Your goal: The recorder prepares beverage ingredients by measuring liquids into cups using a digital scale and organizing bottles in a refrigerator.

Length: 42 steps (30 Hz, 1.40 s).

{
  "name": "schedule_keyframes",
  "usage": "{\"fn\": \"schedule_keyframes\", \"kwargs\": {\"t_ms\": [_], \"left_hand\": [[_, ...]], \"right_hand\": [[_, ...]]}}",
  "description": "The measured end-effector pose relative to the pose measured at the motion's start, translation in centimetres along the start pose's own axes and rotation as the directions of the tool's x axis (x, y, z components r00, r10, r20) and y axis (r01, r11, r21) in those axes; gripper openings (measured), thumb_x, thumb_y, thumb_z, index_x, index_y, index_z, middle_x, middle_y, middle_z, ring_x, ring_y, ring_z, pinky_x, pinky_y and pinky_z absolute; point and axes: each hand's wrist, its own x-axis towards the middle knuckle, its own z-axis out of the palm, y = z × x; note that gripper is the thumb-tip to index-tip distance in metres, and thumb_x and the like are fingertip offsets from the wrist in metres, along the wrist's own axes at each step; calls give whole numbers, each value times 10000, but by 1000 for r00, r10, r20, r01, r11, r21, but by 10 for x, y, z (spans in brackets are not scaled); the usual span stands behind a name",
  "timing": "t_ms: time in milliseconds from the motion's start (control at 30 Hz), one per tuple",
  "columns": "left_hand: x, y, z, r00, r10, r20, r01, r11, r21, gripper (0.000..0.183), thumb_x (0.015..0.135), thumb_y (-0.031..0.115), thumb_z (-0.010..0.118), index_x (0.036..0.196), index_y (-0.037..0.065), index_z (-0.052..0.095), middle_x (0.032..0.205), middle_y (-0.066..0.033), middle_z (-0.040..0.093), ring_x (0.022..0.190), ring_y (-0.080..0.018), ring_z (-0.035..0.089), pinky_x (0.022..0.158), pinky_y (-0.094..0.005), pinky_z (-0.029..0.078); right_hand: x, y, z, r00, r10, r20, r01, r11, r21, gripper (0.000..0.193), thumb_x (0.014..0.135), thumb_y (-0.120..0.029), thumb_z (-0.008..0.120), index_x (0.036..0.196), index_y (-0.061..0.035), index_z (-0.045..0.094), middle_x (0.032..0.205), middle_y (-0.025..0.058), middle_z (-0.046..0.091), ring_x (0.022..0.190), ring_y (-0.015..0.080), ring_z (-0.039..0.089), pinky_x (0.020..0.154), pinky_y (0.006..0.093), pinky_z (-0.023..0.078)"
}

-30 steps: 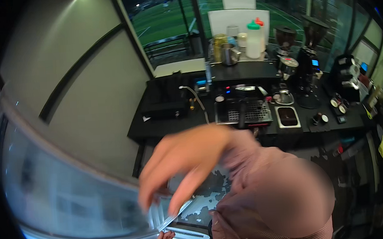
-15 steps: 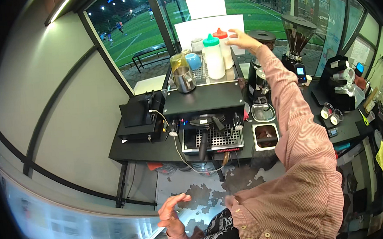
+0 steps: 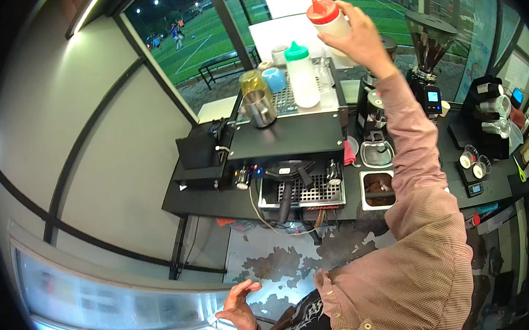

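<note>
Red-capped bottle [image 3: 328,21] now lifted off machine top [image 3: 287,136]; right hand [image 3: 360,39] fingers clamped on it. Left hand [image 3: 240,304] fingers apart, empty.

In my right hand [image 3: 360,39] I hold a white squeeze bottle with an orange-red conical cap [image 3: 328,18]; it is lifted clear above the top of the coffee machine [image 3: 287,136], nearly upright, a little tilted; my fingers wrap its lower body, so only the upper part and cap show.
</note>
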Motion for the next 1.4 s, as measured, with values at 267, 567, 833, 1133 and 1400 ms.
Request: {"fn": "schedule_keyframes", "kwargs": {"t_ms": [267,567,833,1133,1400], "left_hand": [[-31,30,-84,993,-113,12,113,993,46,547,1093,307,275,1332,-57,605,1318,-199,643,1207,-269,655,1076,-391,486],[-81,111,-185,831,-241,-502,-392,386,-835,883,1012,742,195,1585,80,313,1598,-117,407,1493,-258,356,1231,-436,279],[-160,143,-256,523,200,-829,-718,627,-302,906,1025,706,166,1638,49,49,1714,-150,97,1584,-286,111,1296,-460,98],[-194,117,-280,568,75,-819,-620,694,-366,987,963,792,138,1634,68,133,1641,-250,269,1535,-406,239,1256,-590,186],[-211,103,-289,595,68,-801,-612,684,-397,1077,908,862,141,1596,42,257,1587,-252,363,1496,-413,320,1239,-605,221]], "right_hand": [[-52,-195,-67,724,-123,679,-583,417,698,923,852,-472,750,1544,23,392,1505,149,517,1371,265,519,1163,422,374],[-182,-619,-56,514,-773,373,-621,-36,783,788,741,-159,866,1395,36,471,1288,145,623,1165,230,621,1005,386,501],[-167,-874,-57,678,-733,-47,-388,-412,824,778,762,-225,909,1379,7,496,1195,190,697,1102,274,706,883,386,588],[-139,-1136,-100,588,-802,-110,-331,-362,872,758,796,-539,829,1243,18,575,1136,213,692,1065,329,706,933,448,559],[-174,-1135,-124,644,-765,9,-194,-152,969,983,783,-524,831,1459,24,375,1322,271,578,1217,417,615,988,495,525]]}}
